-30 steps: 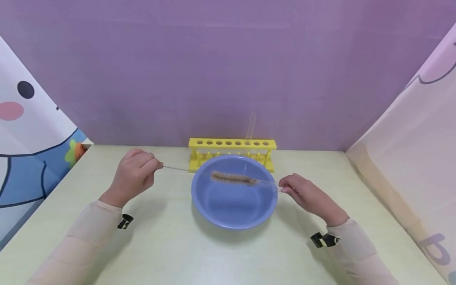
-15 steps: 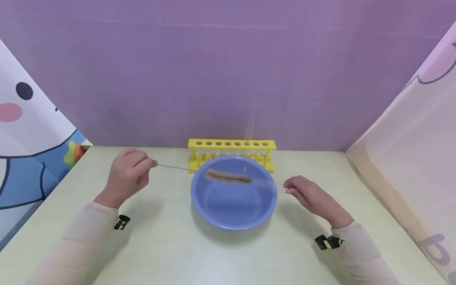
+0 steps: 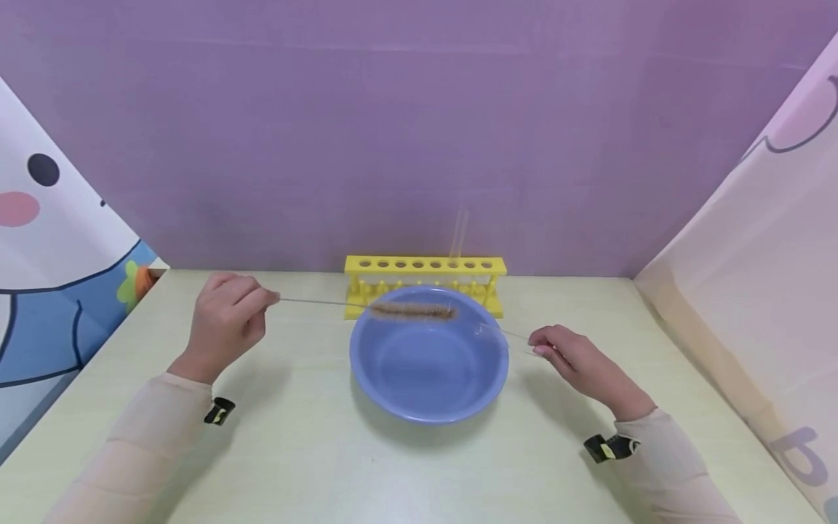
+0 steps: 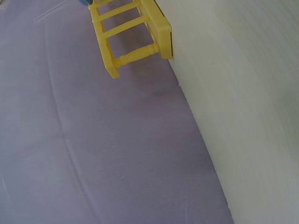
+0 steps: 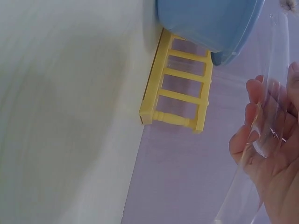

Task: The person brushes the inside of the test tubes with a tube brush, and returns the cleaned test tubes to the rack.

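My left hand pinches the thin wire handle of a test tube brush with brown bristles. The bristles hang over the far part of a blue basin. In my right hand is a clear glass test tube, gripped by thumb and fingers, its mouth pointing left over the basin's right side. A short gap separates brush tip and tube mouth. The left wrist view shows neither the left hand nor the brush handle.
Behind the basin stands a yellow test tube rack, with another clear tube upright in it. A purple curtain backs the pale table, and printed cloths hang at both sides.
The brush has been drawn leftward out of the test tube and lifted slightly. My left hand has moved left, and my right hand has shifted a little right with the tube.
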`<state>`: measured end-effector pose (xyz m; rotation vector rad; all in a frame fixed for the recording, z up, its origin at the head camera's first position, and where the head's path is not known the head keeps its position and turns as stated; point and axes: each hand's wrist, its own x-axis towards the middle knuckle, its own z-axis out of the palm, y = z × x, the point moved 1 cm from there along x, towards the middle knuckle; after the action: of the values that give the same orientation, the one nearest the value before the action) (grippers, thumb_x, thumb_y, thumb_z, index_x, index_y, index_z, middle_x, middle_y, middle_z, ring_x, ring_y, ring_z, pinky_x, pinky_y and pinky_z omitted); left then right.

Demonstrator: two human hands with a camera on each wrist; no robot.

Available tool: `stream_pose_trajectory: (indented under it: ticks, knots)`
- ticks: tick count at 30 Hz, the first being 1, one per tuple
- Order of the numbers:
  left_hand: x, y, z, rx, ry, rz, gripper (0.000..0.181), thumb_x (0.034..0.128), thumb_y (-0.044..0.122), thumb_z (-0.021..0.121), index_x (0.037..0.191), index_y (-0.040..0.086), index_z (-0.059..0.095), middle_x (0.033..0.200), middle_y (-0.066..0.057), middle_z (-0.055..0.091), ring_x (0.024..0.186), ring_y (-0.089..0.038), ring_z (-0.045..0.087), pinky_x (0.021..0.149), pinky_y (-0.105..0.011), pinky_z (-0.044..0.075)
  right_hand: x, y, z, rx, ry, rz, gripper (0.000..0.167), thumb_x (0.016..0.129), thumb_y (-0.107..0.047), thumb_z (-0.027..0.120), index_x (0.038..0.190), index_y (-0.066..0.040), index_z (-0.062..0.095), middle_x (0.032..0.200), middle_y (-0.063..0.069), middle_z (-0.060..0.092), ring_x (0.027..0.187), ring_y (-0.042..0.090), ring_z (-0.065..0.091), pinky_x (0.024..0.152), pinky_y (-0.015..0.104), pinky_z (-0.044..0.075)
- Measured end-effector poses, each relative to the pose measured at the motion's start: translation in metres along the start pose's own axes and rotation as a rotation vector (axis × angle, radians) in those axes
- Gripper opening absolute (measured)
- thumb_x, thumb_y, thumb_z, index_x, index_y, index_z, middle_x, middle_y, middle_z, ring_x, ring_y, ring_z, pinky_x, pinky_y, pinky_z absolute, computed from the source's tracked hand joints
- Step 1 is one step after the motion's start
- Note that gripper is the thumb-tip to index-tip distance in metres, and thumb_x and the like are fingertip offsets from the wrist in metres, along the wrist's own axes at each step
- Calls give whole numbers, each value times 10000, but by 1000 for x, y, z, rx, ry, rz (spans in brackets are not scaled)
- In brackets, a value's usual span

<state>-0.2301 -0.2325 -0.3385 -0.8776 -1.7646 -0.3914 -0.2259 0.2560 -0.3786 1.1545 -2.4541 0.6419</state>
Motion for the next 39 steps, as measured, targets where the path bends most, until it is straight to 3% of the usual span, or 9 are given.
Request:
stream_pose_trajectory:
  ticks: [5,11,18,27,39]
  knots:
    - [2,2,-1,-2,3,2,231,756,-66,410,708,14,622,624,-107,562,561,-298,524,648,-462,403,1,-2,0,33,-23,48,75,907,-47,585,980,-46,599,869,10,606,774,49,530,671,257,486]
    - [4,4,-2,-1,12,5,232,788,-33,408,711,9,623,624,-113,562,557,-301,521,644,-469,403,4,-3,0,110,-48,100,133,897,3,580,986,-94,597,818,-93,536,691,8,465,585,203,436]
    - [3,4,-3,2,-3,6,270,834,19,385,712,4,626,620,-112,556,550,-294,513,644,-461,400,7,-4,-1,124,-64,104,127,890,5,572,979,-80,601,845,-70,575,713,24,490,592,210,445]
    - [2,6,-2,-7,21,9,269,849,10,400,703,10,626,616,-107,552,540,-286,502,636,-460,393,10,-5,0,132,-79,104,139,870,-2,575,978,-88,591,831,-106,545,723,13,479,587,211,449]
    - [1,7,1,-14,19,11,266,841,3,397,716,12,633,615,-108,546,541,-288,498,633,-469,395,13,-6,1,121,-82,71,145,872,18,601,990,-64,585,859,-48,582,722,23,483,602,218,462]
